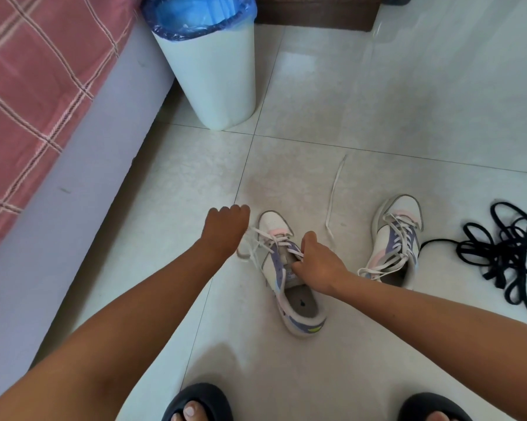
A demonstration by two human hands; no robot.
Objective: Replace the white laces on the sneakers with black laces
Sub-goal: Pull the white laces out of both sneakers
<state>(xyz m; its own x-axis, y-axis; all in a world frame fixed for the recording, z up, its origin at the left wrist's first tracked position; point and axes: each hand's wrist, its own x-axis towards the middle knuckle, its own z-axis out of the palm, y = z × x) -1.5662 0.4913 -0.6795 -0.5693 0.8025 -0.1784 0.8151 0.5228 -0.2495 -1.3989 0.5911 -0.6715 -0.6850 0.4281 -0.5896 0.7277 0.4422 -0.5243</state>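
Two white sneakers with purple and pink trim stand on the tiled floor. The left sneaker (282, 268) lies between my hands, its white lace (257, 243) partly pulled loose. My left hand (225, 226) is curled round the lace and holds it out to the sneaker's left. My right hand (317, 264) grips the tongue and upper lacing of this sneaker. The right sneaker (393, 238) still carries its white lace, one end (335, 192) trailing across the floor. A tangle of black laces (505, 250) lies at the far right.
A white bin (213, 77) with a blue liner stands at the back. A bed with a red checked cover (28, 86) runs along the left. My feet in black slippers (198, 402) show at the bottom edge. Dark wooden furniture (317, 9) stands at the top.
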